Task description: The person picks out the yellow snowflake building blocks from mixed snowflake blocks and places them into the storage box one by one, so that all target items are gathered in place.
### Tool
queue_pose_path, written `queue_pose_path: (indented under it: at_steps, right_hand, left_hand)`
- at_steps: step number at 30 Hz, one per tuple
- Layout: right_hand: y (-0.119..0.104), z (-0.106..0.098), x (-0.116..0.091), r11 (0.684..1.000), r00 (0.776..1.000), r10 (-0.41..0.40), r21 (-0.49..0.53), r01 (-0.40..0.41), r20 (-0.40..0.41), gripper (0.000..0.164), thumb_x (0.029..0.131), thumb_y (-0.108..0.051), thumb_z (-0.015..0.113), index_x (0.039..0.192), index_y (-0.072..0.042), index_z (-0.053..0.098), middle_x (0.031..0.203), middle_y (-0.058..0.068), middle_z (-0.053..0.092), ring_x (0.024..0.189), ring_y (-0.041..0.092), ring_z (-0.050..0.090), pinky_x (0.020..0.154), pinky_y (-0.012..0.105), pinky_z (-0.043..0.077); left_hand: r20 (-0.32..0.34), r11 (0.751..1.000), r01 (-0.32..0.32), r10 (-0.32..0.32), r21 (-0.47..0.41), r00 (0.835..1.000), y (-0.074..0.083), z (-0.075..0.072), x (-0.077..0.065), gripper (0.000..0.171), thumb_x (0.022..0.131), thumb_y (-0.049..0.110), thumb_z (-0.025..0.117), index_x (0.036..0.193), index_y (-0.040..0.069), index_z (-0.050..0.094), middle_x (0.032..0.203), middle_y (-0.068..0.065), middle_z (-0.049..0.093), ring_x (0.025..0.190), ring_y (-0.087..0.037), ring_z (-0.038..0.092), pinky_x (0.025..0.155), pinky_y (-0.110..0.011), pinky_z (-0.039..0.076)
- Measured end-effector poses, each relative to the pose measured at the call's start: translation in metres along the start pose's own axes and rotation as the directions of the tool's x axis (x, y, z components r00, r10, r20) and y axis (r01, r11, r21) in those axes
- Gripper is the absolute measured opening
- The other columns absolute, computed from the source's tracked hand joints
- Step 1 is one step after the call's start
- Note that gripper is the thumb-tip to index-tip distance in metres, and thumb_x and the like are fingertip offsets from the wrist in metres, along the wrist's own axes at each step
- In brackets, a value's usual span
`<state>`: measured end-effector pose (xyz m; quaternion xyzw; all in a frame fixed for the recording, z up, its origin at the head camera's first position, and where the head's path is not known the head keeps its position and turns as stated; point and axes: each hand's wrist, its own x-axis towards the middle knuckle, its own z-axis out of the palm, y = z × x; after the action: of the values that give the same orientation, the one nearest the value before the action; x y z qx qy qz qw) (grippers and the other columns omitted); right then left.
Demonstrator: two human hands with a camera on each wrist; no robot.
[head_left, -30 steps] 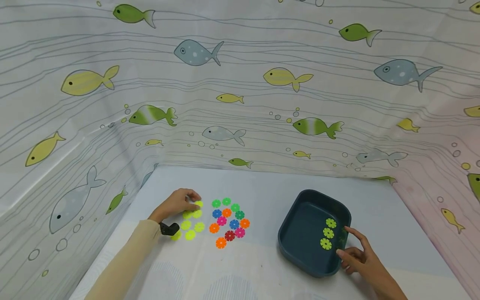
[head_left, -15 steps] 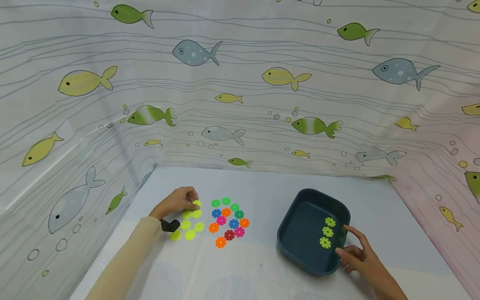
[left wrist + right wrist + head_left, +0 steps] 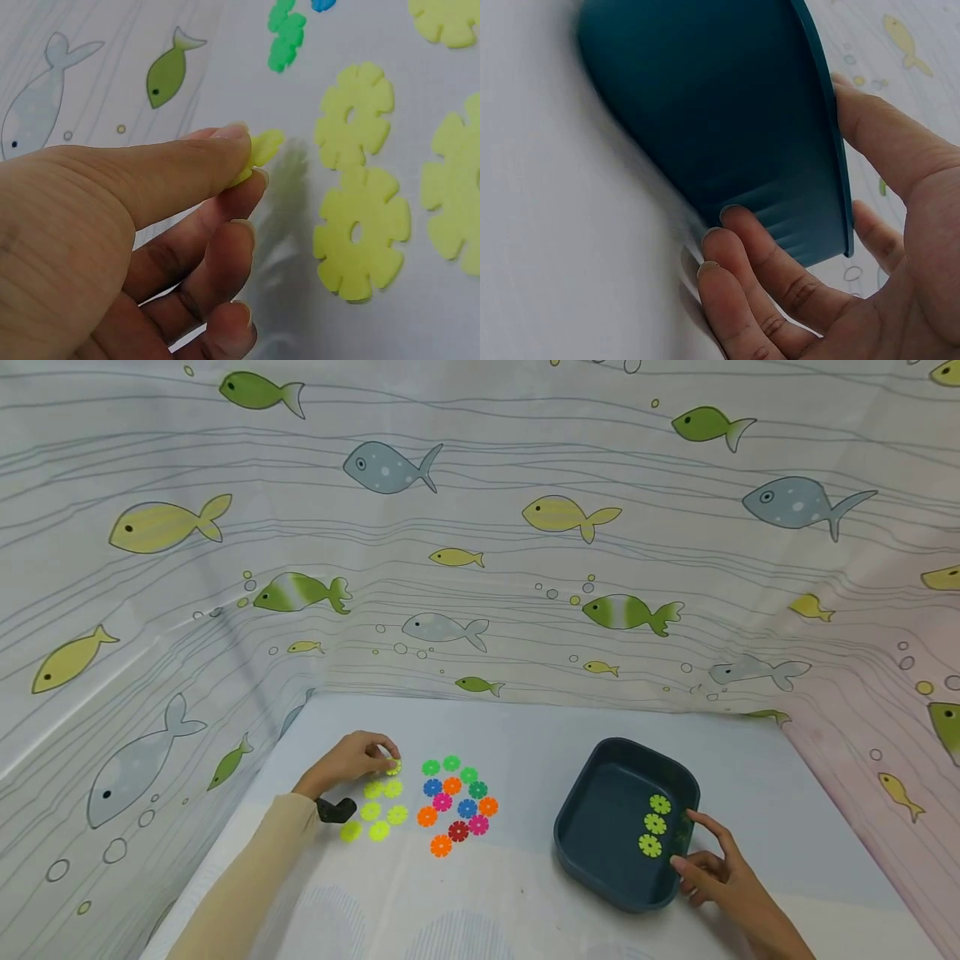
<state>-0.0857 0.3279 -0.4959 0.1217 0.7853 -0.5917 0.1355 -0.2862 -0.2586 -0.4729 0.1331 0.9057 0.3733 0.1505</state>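
Note:
My left hand [image 3: 351, 760] pinches a yellow flower-shaped plastic disc [image 3: 268, 145] between thumb and index finger, slightly off the white surface. Several more yellow discs [image 3: 379, 832] lie flat below that hand, two of them close together [image 3: 364, 232] in the left wrist view. On the right, a dark blue plastic tub [image 3: 603, 822] has three yellow discs [image 3: 655, 824] in a row on its floor. My right hand [image 3: 722, 878] holds the tub's right side, thumb and index finger at the rim. Other fingers press its outer wall [image 3: 720, 112] in the right wrist view.
Between the yellow discs and the tub lies a loose cluster of discs: green [image 3: 452, 763], blue [image 3: 467, 808], orange [image 3: 441, 846], pink [image 3: 477, 825] and dark red [image 3: 458, 831]. A fish-patterned curtain [image 3: 540, 568] surrounds the table's back and sides.
My left hand has drawn the pinched yellow disc up a little from the others, and its fingers now cover more of it. The right hand and tub keep their place.

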Motion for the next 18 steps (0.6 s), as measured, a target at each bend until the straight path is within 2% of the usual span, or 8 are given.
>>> queue_pose_path:
  at_steps: [5,10,18]
  right_hand:
    - [-0.002,0.0,0.0,1.0,1.0,-0.002,0.0,0.002,0.0,0.087,0.099,-0.032,0.071,0.161,-0.037,0.01,0.105,0.016,0.067,0.089,0.03,0.065,0.074,0.042,0.057]
    - [-0.001,0.0,0.0,1.0,1.0,-0.001,-0.003,0.001,0.0,0.087,0.099,-0.033,0.071,0.161,-0.037,0.011,0.105,0.015,0.067,0.088,0.03,0.065,0.074,0.042,0.057]
    - [0.0,-0.001,-0.001,1.0,1.0,0.001,-0.005,-0.001,0.004,0.085,0.099,-0.033,0.071,0.16,-0.038,0.011,0.104,0.015,0.067,0.088,0.03,0.064,0.074,0.041,0.057]
  left_hand:
    - [-0.036,0.999,0.016,-0.017,-0.038,0.999,0.004,-0.002,0.0,0.015,0.094,0.023,0.077,0.105,0.012,0.076,0.086,-0.007,0.07,0.073,-0.025,0.06,0.069,-0.038,0.05]
    - [-0.023,0.997,0.02,-0.022,-0.069,1.0,0.007,0.001,0.002,0.019,0.094,0.026,0.078,0.106,0.012,0.076,0.088,-0.008,0.071,0.073,-0.025,0.061,0.069,-0.038,0.052]
    - [-0.009,0.996,-0.043,0.043,-0.082,0.999,0.02,0.004,0.003,0.018,0.096,0.023,0.076,0.111,0.012,0.075,0.095,-0.005,0.071,0.074,-0.029,0.063,0.07,-0.043,0.055]
